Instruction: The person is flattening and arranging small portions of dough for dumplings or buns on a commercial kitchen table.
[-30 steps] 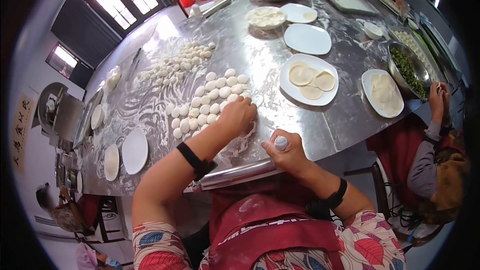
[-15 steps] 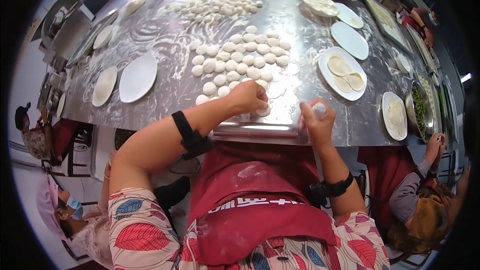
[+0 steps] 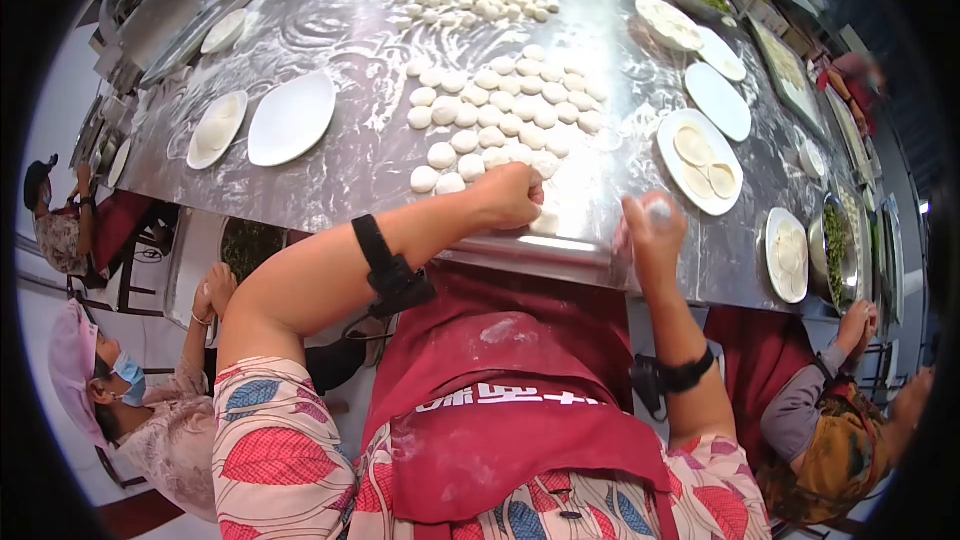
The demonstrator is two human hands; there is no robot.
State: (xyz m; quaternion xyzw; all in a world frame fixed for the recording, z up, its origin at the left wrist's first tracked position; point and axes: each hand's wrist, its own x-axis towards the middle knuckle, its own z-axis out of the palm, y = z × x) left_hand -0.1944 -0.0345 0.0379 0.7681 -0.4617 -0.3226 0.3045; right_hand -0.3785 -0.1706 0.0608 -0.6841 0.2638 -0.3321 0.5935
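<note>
My left hand (image 3: 510,197) is closed, its fingertips pinching the edge of a small flattened dough piece (image 3: 545,221) near the table's front edge. The fingers hide much of that piece. To the right, my right hand (image 3: 655,245) is wrapped round what looks like a small rolling pin, whose pale rounded end (image 3: 658,209) shows above the fist; the hand is slightly blurred. Beyond my left hand lie several floured dough rounds (image 3: 511,104) in loose rows on the metal table.
A plate of rolled wrappers (image 3: 698,202) stands to the right, with another white plate (image 3: 718,103) behind it. At left are a bare white plate (image 3: 291,120) and a plate with dough (image 3: 216,130). Co-workers sit on both sides; a bowl of green filling (image 3: 836,250) is far right.
The whole view has shifted a little, so the table's things appear further right. My left hand still pinches the dough; my right hand, still gripping, appears slightly further right.
</note>
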